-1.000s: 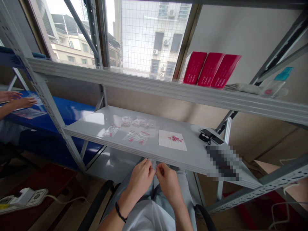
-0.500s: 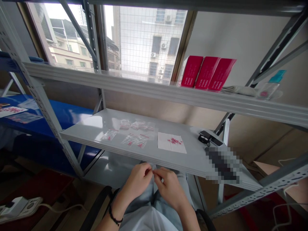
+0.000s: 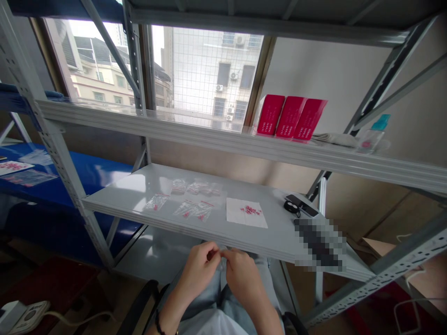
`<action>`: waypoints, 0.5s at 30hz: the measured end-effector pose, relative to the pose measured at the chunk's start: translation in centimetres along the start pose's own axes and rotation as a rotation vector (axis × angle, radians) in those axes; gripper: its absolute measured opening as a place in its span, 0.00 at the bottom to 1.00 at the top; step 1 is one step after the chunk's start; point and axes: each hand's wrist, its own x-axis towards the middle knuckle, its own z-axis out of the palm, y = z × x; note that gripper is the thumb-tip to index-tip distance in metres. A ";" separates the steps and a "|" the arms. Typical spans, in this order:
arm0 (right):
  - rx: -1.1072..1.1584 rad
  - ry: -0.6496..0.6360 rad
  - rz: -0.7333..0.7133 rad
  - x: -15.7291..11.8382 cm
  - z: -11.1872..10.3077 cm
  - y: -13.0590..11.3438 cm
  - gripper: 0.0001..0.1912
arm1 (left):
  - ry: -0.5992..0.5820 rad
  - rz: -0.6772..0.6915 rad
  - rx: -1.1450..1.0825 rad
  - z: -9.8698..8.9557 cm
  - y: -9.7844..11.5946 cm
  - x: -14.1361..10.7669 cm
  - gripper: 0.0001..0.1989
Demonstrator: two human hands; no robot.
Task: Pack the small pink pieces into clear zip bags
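My left hand [image 3: 202, 261] and my right hand [image 3: 239, 263] meet above my lap, just in front of the shelf edge. Both are closed in a pinch, fingertips touching or nearly so. What they hold, if anything, is too small or hidden to make out. On the shelf beyond them lies a white paper sheet [image 3: 233, 217] with a scatter of small red pieces [image 3: 250, 210]. Left of it are clear zip bags with a few red pieces inside, among them a near bag [image 3: 203, 211] and a leftmost bag [image 3: 156, 202]. More clear bags [image 3: 179, 186] lie behind these.
A dark phone-like device [image 3: 302, 205] and a black coiled cable [image 3: 291, 207] lie at the right, beside a pixelated dark object [image 3: 318, 244]. Red boxes [image 3: 291, 118], a folded cloth [image 3: 335, 138] and a blue-topped bottle [image 3: 372, 138] stand on the upper shelf [image 3: 195, 134].
The view has tilted up slightly, so the shelves sit a little lower in the picture. Both hands stay pinched together, with the right hand's fingers slightly more curled.
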 end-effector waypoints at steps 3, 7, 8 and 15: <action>0.044 0.048 0.002 0.7 -0.8 0.3 0.20 | -0.071 -0.085 -0.239 0.1 -0.2 -0.9 0.13; 0.312 0.131 -0.001 1.3 -1.4 1.0 0.17 | -0.363 -0.220 -0.512 0.8 -0.3 -2.5 0.15; 0.402 0.138 0.003 1.3 -1.3 1.2 0.17 | -0.385 -0.220 -0.599 1.4 -0.4 -2.9 0.15; 1.036 0.008 0.169 1.1 0.9 0.1 0.17 | 0.088 -0.298 -1.480 6.8 -0.5 -1.9 0.22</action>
